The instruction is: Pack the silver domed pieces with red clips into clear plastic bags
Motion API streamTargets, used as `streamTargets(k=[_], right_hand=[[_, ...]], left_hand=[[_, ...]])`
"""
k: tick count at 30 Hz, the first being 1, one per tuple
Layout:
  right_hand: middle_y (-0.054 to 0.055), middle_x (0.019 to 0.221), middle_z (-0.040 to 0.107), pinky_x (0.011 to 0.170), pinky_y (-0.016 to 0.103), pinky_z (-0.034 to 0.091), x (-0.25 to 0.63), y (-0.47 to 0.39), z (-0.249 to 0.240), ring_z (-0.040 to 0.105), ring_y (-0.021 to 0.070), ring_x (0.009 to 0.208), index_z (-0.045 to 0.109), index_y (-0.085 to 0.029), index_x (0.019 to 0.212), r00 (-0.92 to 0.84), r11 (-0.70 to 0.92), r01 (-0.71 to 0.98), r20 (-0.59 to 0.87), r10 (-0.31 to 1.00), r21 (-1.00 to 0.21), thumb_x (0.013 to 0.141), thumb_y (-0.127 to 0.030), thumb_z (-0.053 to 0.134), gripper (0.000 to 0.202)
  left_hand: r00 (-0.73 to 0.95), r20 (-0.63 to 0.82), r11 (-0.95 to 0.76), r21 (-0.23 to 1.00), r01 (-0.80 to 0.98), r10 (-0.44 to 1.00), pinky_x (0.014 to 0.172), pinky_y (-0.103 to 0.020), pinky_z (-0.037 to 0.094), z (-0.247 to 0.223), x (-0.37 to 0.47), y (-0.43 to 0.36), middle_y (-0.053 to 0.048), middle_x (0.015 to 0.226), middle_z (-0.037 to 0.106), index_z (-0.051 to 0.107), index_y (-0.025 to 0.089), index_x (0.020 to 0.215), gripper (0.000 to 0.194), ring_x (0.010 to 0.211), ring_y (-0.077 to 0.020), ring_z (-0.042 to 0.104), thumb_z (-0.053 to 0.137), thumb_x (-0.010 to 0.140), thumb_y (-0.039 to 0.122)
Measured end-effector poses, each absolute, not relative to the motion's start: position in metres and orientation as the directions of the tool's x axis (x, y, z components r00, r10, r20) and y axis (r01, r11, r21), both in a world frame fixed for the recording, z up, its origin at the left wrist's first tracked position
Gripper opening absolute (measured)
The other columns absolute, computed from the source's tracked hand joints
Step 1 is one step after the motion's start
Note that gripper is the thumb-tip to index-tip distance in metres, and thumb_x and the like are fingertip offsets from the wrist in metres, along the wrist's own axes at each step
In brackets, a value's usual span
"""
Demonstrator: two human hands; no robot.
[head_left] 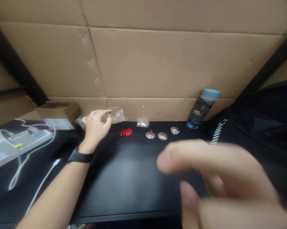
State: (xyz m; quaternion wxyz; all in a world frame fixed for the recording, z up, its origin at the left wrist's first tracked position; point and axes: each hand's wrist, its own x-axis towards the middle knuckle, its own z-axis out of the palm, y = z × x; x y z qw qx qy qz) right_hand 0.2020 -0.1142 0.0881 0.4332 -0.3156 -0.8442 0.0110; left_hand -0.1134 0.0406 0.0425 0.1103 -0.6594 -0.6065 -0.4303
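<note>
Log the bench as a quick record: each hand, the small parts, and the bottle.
Left hand: at the clear plastic bag; grip unclear
Right hand: raised near the camera, blurred; nothing visible between thumb and forefinger
Red pieces: one small pile
Silvery discs: three, right of the pile; two show red
Bottle: far right, blue cap

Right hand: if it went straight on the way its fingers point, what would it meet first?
Probably the left forearm, below the black wristband, though depth is unclear and the right hand might pass over it.
</note>
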Motion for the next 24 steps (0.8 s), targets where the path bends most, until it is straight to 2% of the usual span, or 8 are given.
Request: streamTargets(k=[2,4,6,9,13,16,20,24], right_hand=[[0.003,0.118,0.068,0.089,0.040,0.058,0.201,-0.097,0.132,0.068,0.0257,0.104,0.062,-0.034,0.114,-0.514,0.821,0.540,0.700,0.495,-0.184,0.085,-0.013,0.062,0.036],[0.004,0.111,0.069,0.088,0.036,0.056,0.215,-0.064,0.146,0.068,0.0215,0.096,0.063,-0.026,0.107,-0.512,0.813,0.539,0.681,0.523,-0.219,0.086,-0.006,0.055,0.030],[0.004,0.099,0.071,0.077,0.032,0.054,0.239,-0.018,0.129,0.066,0.0183,0.083,0.066,-0.023,0.103,-0.516,0.741,0.581,0.552,0.655,-0.336,0.087,-0.009,0.055,0.024],[0.007,0.099,0.073,0.070,0.030,0.052,0.273,0.045,0.069,0.065,0.0167,0.075,0.071,-0.018,0.105,-0.465,0.616,0.649,0.409,0.785,-0.446,0.086,-0.017,0.061,0.021],[0.008,0.101,0.073,0.079,0.030,0.051,0.286,0.075,0.006,0.067,0.0203,0.088,0.075,-0.020,0.109,-0.573,0.618,0.683,0.238,0.784,-0.389,0.083,-0.028,0.073,0.027],[0.006,0.099,0.072,0.083,0.030,0.050,0.279,0.071,-0.006,0.067,0.0199,0.090,0.077,-0.023,0.106,-0.585,0.626,0.699,0.227,0.778,-0.346,0.089,-0.029,0.070,0.020],[0.005,0.097,0.071,0.084,0.029,0.048,0.273,0.066,-0.003,0.066,0.0192,0.092,0.078,-0.025,0.099,-0.552,0.612,0.718,0.264,0.791,-0.333,0.093,-0.028,0.066,0.014],[0.003,0.098,0.072,0.084,0.028,0.048,0.271,0.065,-0.004,0.066,0.0178,0.090,0.077,-0.027,0.100,-0.557,0.618,0.719,0.269,0.786,-0.318,0.092,-0.026,0.067,0.014]], left_hand=[[-0.040,0.671,-0.259,0.340,0.904,0.740,0.103,-0.045,0.032,0.041,-0.103,0.037,-0.005,0.117,0.076,0.075,0.027,0.113,0.030,0.120,-0.0290,0.060,0.056,0.092,0.032],[0.020,0.628,-0.266,0.300,0.916,0.778,0.101,-0.046,0.032,0.036,-0.092,0.036,-0.005,0.118,0.075,0.074,0.027,0.116,0.031,0.121,-0.0301,0.060,0.055,0.092,0.033],[0.076,0.582,-0.287,0.280,0.916,0.809,0.099,-0.047,0.033,0.028,-0.081,0.035,-0.007,0.122,0.074,0.073,0.027,0.119,0.033,0.122,-0.0302,0.059,0.053,0.093,0.034],[0.161,0.522,-0.342,0.270,0.900,0.837,0.097,-0.047,0.034,0.010,-0.065,0.037,-0.008,0.132,0.070,0.068,0.027,0.129,0.039,0.125,-0.0301,0.057,0.051,0.095,0.034],[0.270,0.420,-0.390,0.232,0.891,0.867,0.098,-0.051,0.033,-0.014,-0.052,0.039,-0.011,0.137,0.066,0.058,0.027,0.142,0.048,0.130,-0.0332,0.051,0.052,0.096,0.036],[0.324,0.394,-0.416,0.176,0.892,0.860,0.100,-0.053,0.034,-0.024,-0.047,0.036,-0.013,0.141,0.063,0.055,0.028,0.146,0.049,0.131,-0.0347,0.048,0.052,0.098,0.036],[0.312,0.437,-0.392,0.104,0.914,0.843,0.103,-0.055,0.032,-0.023,-0.040,0.030,-0.010,0.155,0.049,0.052,0.035,0.147,0.044,0.141,-0.0345,0.039,0.045,0.103,0.038],[0.438,0.468,-0.511,0.033,0.859,0.767,0.108,-0.055,0.030,-0.017,-0.026,0.022,-0.008,0.161,0.041,0.050,0.031,0.147,0.043,0.148,-0.0325,0.031,0.043,0.105,0.035]])
